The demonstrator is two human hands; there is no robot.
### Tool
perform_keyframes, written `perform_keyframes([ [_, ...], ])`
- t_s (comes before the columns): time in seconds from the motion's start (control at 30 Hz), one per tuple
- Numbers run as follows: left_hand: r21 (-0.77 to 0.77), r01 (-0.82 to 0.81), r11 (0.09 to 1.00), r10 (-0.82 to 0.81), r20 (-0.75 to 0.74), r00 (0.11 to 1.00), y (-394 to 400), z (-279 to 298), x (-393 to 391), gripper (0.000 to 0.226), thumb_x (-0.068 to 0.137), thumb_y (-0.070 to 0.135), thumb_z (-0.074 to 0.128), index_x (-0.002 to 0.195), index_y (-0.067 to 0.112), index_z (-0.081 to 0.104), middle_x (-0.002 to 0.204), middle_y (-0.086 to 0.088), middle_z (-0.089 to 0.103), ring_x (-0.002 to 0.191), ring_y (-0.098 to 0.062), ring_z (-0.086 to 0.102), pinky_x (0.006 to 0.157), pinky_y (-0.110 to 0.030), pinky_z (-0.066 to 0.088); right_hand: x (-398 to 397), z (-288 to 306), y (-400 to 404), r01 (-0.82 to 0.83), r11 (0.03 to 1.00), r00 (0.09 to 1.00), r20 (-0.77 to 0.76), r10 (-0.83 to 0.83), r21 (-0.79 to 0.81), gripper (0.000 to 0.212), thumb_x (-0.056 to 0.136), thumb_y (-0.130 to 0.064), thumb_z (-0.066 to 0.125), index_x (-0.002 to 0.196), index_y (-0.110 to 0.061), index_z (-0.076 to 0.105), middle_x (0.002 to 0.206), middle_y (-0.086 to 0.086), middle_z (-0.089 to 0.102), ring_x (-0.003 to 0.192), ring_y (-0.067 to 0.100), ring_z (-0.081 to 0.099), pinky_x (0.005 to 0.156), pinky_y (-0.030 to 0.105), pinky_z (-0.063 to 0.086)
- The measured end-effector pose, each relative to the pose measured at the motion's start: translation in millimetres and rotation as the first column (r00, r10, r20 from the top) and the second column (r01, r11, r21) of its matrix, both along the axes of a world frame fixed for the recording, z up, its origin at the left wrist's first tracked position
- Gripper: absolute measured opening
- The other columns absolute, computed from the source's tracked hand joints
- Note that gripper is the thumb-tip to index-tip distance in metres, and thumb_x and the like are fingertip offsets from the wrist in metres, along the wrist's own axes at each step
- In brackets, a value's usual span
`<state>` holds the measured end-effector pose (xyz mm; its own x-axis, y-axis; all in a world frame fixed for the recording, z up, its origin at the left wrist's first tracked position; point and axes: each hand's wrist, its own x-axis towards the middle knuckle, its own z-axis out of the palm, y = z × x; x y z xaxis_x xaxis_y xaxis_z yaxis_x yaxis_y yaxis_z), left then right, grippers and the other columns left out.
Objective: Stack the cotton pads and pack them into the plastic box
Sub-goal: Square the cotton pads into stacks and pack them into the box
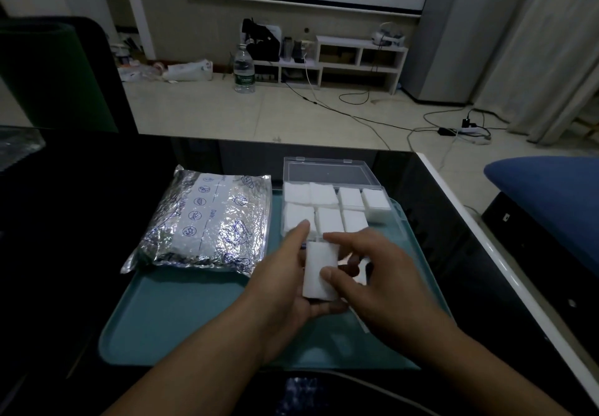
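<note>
Both hands, left hand (285,289) and right hand (379,273), clasp the pad stack (319,269), its long axis aimed at the plastic box (397,218) near the tray's (181,318) far right corner.

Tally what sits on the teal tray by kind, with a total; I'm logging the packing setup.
Clear plastic compartment box, lid open: 1
Silver foil zip bag: 1
White cotton pad stacks in the box: 7
White cotton pad stack held between left hand and right hand: 1
Total: 10
</note>
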<state>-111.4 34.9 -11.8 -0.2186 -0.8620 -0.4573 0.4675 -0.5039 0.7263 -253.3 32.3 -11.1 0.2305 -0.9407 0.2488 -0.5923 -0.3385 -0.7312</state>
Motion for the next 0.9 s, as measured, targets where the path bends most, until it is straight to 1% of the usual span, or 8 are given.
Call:
perform_keyframes([
  [0.07,-0.059,0.038,0.998,-0.035,0.055,0.998,1,0,2,0.038,0.098,0.033,0.049,0.122,0.006,0.062,0.106,-0.017,0.073,0.092,-0.028,0.072,0.07,-0.037,0.056,-1,-3,1,-0.053,0.99,0.993,-0.113,0.038,-0.128,0.049,0.083,-0.024,0.073,0.128,-0.032,0.057,0.112,-0.01,0.051,0.106,-0.007,0.047,0.082,-0.004,0.033],
  [0.17,-0.101,0.05,0.994,-0.035,0.147,0.989,4,-2,1,0.025,0.096,0.011,0.05,0.115,0.004,0.065,0.1,-0.017,0.074,0.088,-0.033,0.072,0.072,-0.035,0.052,-7,-6,1,-0.229,0.958,0.956,-0.223,0.188,-0.171,0.073,0.081,-0.037,0.064,0.147,-0.029,0.034,0.138,-0.015,0.037,0.13,-0.004,0.031,0.105,0.006,0.024],
  [0.33,-0.143,0.062,0.988,-0.044,0.127,0.991,8,-1,-1,0.012,0.089,-0.001,0.057,0.09,0.003,0.068,0.075,-0.011,0.067,0.059,-0.018,0.065,0.058,-0.027,0.045,-6,-11,0,-0.339,0.917,0.9,-0.354,0.253,-0.208,0.082,0.079,-0.042,0.058,0.151,-0.022,0.024,0.132,-0.009,0.045,0.121,0.01,0.043,0.105,0.034,0.041],
  [0.43,-0.148,0.069,0.987,-0.052,0.115,0.992,8,-1,-2,0.016,0.088,-0.002,0.058,0.101,-0.001,0.067,0.082,-0.015,0.065,0.063,-0.02,0.067,0.063,-0.031,0.045,-5,-12,0,-0.352,0.912,0.903,-0.334,0.271,-0.211,0.082,0.079,-0.041,0.058,0.151,-0.018,0.025,0.129,-0.006,0.049,0.117,0.013,0.046,0.1,0.035,0.044],
  [0.57,-0.098,-0.005,0.995,0.012,0.073,0.997,8,1,-3,0.011,0.089,0.001,0.058,0.097,0.003,0.065,0.07,-0.011,0.06,0.054,-0.018,0.054,0.05,-0.025,0.039,-1,-10,4,-0.372,0.913,0.883,-0.367,0.293,-0.166,0.096,0.077,-0.053,0.061,0.155,-0.021,0.013,0.145,-0.008,0.038,0.135,0.009,0.033,0.114,0.028,0.029],
  [0.67,-0.048,-0.071,0.996,0.075,0.084,0.994,5,3,0,0.011,0.092,0.012,0.061,0.101,0.006,0.066,0.066,-0.009,0.058,0.049,-0.017,0.05,0.043,-0.023,0.039,-10,-3,0,-0.31,0.946,0.931,-0.235,0.28,-0.1,0.087,0.079,-0.052,0.065,0.152,-0.027,0.024,0.138,-0.016,0.044,0.129,-0.003,0.037,0.109,0.014,0.029],
  [0.77,-0.002,-0.143,0.99,0.143,0.089,0.986,2,5,6,0.012,0.094,0.015,0.06,0.106,0.014,0.062,0.077,-0.012,0.061,0.054,-0.019,0.056,0.047,-0.026,0.048,-36,6,-11,-0.189,0.98,0.97,-0.142,0.197,0.068,0.059,0.077,-0.059,0.058,0.132,-0.037,0.053,0.108,-0.023,0.064,0.104,-0.008,0.057,0.088,0.018,0.047],
  [0.9,0.006,-0.18,0.984,0.179,0.078,0.981,-1,3,8,0.018,0.099,0.005,0.044,0.103,0.011,0.061,0.083,-0.017,0.064,0.062,-0.022,0.057,0.049,-0.024,0.04,-53,-5,-22,-0.013,0.996,0.924,-0.38,0.048,0.093,0.035,0.089,-0.043,0.062,0.122,-0.031,0.062,0.105,-0.015,0.065,0.092,-0.005,0.058,0.081,0.016,0.043],
])
